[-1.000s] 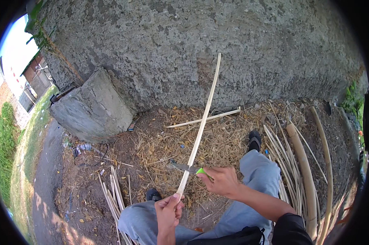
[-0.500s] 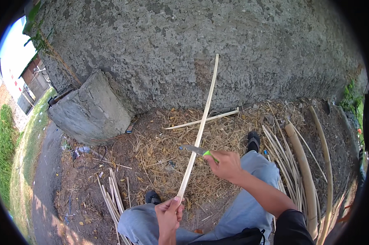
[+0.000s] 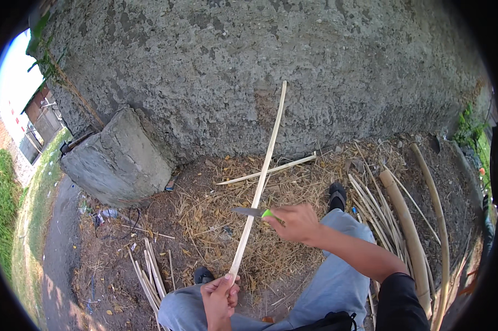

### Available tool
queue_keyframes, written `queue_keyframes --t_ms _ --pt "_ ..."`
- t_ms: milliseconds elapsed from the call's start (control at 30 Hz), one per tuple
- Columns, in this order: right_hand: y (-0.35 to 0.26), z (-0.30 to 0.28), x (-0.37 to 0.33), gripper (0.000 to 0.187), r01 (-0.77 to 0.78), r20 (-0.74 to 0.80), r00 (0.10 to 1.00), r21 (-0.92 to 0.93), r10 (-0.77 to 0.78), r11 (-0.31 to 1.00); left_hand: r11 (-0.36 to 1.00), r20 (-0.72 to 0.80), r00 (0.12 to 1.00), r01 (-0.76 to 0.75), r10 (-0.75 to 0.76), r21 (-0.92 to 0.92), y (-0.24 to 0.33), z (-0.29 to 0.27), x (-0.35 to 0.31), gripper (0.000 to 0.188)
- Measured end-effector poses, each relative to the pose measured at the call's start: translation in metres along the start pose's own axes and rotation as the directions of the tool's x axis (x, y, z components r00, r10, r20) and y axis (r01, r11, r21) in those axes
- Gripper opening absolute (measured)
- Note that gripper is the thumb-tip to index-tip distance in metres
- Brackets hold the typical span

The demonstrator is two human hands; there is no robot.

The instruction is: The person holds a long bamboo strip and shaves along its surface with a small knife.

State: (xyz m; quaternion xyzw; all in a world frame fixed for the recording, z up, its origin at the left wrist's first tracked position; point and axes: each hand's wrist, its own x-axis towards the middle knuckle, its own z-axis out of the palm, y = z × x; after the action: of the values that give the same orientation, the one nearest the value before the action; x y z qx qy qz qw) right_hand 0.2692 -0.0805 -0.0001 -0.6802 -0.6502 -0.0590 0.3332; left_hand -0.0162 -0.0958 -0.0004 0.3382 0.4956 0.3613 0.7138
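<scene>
"What are your hands closed on?"

"My left hand (image 3: 220, 297) pinches the near end of a pale strip (image 3: 262, 176) between thumb and fingers. My right hand (image 3: 294, 222), ahead and to the right of it, is wrapped round the green handle of a knife (image 3: 248, 211)."

"And the blade?"

"It points left from my right fist and lies across the strip, which runs forward from my left grip."

"Further out?"

"Left of my left grip, a small bundle of strips (image 3: 155, 269) on the ground. Right of my right fist, a larger pile of strips (image 3: 378, 212) beside a thick pole (image 3: 406, 231). Beyond both grips, a loose strip (image 3: 293, 164) on the ground, then a concrete block (image 3: 119, 157) leftward and a rough wall (image 3: 342, 66)."
</scene>
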Motion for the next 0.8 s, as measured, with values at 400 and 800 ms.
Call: queue_keyframes --t_ms 400,800 --pt "0.033 -0.004 0.029 0.035 0.028 -0.055 0.998 -0.046 -0.031 0.999 1.000 0.000 1.000 -0.003 0.003 0.019 0.003 -0.005 -0.002 0.027" --pt "-0.048 -0.009 -0.029 0.033 0.197 0.137 0.969 0.084 -0.208 0.977 0.996 -0.045 0.997 -0.060 0.063 0.070 0.003 0.003 -0.008 0.028"
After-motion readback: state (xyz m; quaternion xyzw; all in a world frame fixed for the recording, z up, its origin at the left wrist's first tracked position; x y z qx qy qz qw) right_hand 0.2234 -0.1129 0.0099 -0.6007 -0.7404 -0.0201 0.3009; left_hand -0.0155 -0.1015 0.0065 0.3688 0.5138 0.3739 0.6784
